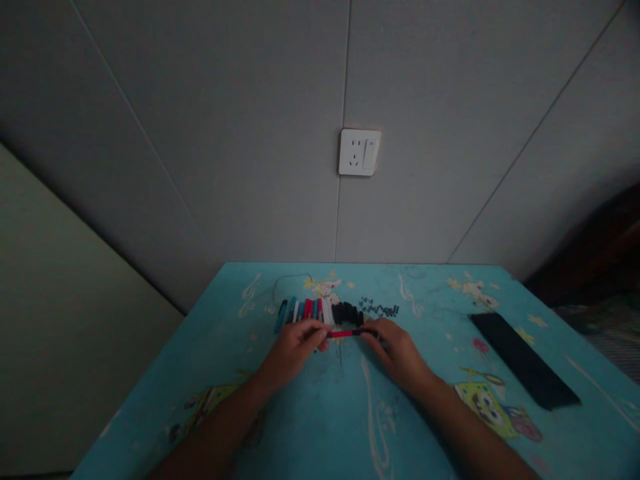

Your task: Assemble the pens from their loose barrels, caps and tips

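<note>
A red pen [344,333] with a dark end lies level between my two hands. My left hand [300,340] pinches its left end, and my right hand [393,343] has its fingers closed round the dark right end. Just behind them is a row of blue, red and white pen parts [305,309], partly covered by my left fingers. To the right of that row sit several black caps [347,312] side by side. Beyond my right hand, small dark pieces [379,308] are scattered, too small to name.
A long black flat strip [523,359] lies on the right of the blue cartoon-patterned table [320,413]. The grey panelled wall [250,133] rises at the table's far edge, with a white socket and switch plate [360,153].
</note>
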`<state>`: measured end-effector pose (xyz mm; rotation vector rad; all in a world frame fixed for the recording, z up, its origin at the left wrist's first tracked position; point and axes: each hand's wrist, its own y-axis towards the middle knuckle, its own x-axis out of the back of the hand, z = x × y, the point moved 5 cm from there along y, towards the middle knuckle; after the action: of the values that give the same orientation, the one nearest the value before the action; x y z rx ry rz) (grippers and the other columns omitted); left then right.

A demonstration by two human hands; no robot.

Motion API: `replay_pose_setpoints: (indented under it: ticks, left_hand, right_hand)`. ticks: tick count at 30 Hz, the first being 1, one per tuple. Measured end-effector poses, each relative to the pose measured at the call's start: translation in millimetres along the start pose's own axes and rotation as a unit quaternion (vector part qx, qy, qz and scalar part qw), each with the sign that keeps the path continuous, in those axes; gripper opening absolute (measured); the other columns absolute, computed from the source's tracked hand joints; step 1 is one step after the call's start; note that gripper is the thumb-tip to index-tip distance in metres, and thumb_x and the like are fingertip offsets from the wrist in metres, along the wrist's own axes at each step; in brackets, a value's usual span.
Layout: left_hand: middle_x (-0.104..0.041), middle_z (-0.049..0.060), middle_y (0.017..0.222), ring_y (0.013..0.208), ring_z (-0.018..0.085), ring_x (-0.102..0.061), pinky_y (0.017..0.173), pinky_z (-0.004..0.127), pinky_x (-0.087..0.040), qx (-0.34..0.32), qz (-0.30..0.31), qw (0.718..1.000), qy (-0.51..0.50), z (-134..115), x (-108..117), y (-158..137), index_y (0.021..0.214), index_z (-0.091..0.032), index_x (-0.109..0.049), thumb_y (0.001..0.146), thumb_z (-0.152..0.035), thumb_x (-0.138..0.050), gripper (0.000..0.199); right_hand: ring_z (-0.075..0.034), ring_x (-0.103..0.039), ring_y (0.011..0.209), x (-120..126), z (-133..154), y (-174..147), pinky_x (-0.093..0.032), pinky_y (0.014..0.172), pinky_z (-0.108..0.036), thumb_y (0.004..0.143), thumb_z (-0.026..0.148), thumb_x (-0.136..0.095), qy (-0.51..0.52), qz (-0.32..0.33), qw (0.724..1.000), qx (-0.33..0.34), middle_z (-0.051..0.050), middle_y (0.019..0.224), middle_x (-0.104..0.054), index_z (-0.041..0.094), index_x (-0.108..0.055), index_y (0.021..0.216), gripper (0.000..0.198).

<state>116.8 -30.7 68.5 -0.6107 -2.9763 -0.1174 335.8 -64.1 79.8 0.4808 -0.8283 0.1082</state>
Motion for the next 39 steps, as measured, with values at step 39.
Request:
replay_pose_setpoints:
  ticks: [39]
  left_hand:
    - [-0.072, 0.005, 0.093, 0.086, 0.019, -0.064, 0.081, 0.028, -0.046, 0.022, -0.12, 0.99, -0.069, 12.9, 13.1, 4.5, 0.091, -0.018, -0.072, 0.079, -0.031, -0.07, 0.018]
  right_hand:
    - [-0.024, -0.068, 0.088, 4.3, -14.8, -2.3, -0.053, 0.083, -0.04, 0.084, 0.043, -0.065, 0.275, -0.126, 0.934, -0.189, -0.008, 0.096, -0.074, 0.02, -0.072, 0.1, 0.028]
